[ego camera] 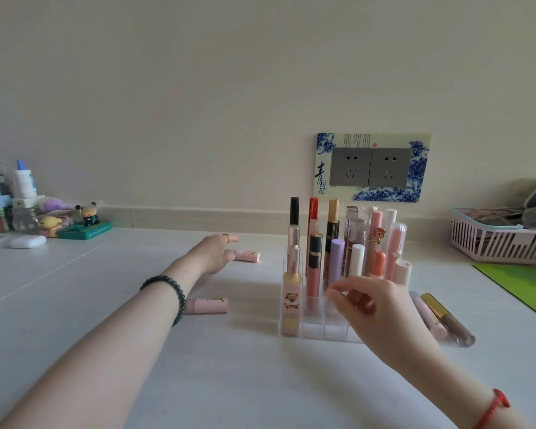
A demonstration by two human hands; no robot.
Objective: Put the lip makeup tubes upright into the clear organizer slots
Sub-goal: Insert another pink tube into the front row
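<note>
Head view: left hand [214, 253], fingers straight, touches a pink tube [246, 256] lying on the bench [245, 382] left of the organizer [316, 331], probably light, stiff, apt to roll, best pinched mid-barrel, while the right hand [375, 305] curls before the slots, holding what I cannot tell.

Behind right hand [375, 301]: organizer [313, 331] front-right slots, perhaps reddish tube [365, 305]; basket [495, 243] cut off at edge.
</note>
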